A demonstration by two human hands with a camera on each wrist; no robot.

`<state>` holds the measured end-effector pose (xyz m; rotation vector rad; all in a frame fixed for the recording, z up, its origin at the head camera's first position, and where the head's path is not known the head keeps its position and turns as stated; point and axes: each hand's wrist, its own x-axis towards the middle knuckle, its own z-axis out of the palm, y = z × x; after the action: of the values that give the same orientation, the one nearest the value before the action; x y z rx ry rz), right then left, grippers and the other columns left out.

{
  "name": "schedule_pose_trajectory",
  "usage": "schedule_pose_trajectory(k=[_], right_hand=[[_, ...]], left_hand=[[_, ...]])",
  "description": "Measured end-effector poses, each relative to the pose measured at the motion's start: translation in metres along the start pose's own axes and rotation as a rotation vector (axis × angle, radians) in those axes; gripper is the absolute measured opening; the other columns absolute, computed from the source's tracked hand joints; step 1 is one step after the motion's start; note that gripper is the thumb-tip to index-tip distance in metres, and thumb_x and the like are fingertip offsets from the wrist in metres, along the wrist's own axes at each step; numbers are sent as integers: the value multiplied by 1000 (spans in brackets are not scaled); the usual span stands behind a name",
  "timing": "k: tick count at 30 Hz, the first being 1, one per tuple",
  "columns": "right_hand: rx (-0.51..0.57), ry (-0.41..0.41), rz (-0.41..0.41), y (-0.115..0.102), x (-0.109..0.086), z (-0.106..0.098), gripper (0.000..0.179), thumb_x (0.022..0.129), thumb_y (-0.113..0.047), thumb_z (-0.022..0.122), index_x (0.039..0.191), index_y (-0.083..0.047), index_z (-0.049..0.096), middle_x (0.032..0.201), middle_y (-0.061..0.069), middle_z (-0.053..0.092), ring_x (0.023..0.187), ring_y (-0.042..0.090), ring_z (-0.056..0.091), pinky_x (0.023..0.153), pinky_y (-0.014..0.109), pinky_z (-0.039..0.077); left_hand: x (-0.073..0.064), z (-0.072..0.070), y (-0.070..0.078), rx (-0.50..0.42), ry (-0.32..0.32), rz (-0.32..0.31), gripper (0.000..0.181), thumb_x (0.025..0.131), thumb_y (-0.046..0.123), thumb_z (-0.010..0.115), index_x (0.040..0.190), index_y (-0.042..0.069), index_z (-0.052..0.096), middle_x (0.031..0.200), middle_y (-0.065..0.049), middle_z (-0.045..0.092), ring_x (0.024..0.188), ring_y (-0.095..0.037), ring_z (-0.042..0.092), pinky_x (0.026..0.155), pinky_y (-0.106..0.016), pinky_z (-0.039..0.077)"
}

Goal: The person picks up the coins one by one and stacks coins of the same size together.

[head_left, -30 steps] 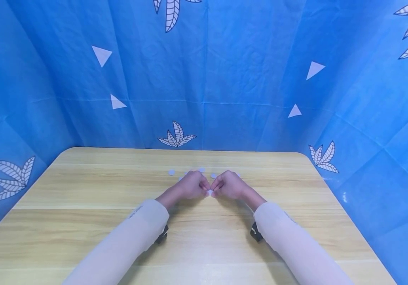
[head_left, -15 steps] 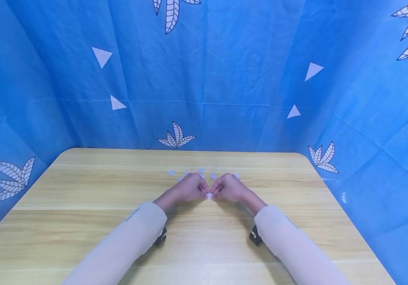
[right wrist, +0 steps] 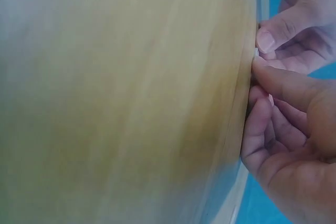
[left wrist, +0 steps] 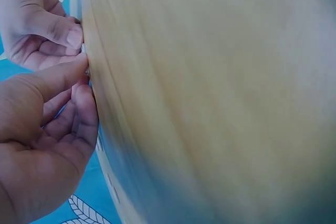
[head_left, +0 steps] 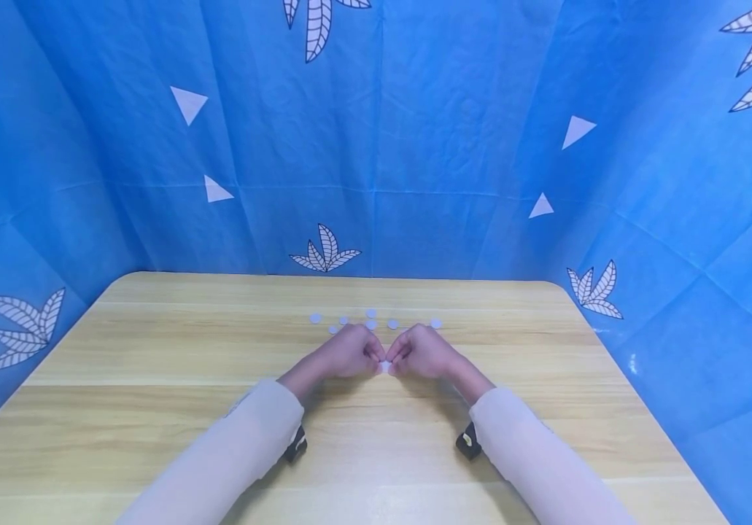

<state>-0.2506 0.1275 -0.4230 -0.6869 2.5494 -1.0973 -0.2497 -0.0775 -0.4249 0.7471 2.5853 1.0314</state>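
Note:
Near the middle of the wooden table, a small white round disc lies between both hands. My left hand pinches its left side with thumb and curled fingers. From the other side, my right hand pinches it too, the fingertips of both hands almost meeting. In the left wrist view only a sliver of the white disc shows between the thumbs; the fingers hide the rest. The right wrist view gives a similar sliver of the disc, close over the tabletop.
Several white discs lie scattered just beyond the hands, among them a left disc, a middle disc and a right disc. A blue patterned curtain hangs behind the table and along its sides.
Both hands have moved slightly toward the person together with the disc between them. More of the scattered discs now show behind the hands.

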Motion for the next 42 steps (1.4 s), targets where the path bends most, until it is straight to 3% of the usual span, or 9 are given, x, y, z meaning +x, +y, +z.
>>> schedule_pose_trajectory(k=[21,32,42], right_hand=[[-27,-25,-62,-3,-15,8,11,82,2,82,88,-7,77,82,-2,75,76,9,68,73,25,57],[-21,-40,-80,-3,-29,11,12,85,0,79,95,-6,78,88,-2,76,82,11,70,77,29,59],[-33,-59,-72,-6,-37,12,13,84,-1,81,93,-9,77,86,-5,74,81,11,68,75,29,57]], left_hand=[[-18,10,-1,-15,17,64,9,84,1,78,91,7,78,81,4,72,77,-10,64,73,-25,56],[-31,17,1,-49,8,85,10,86,0,77,94,5,77,82,4,71,78,-9,64,74,-24,56],[-36,20,8,-4,0,113,8,85,2,79,92,6,77,79,6,70,75,-7,63,72,-24,55]])
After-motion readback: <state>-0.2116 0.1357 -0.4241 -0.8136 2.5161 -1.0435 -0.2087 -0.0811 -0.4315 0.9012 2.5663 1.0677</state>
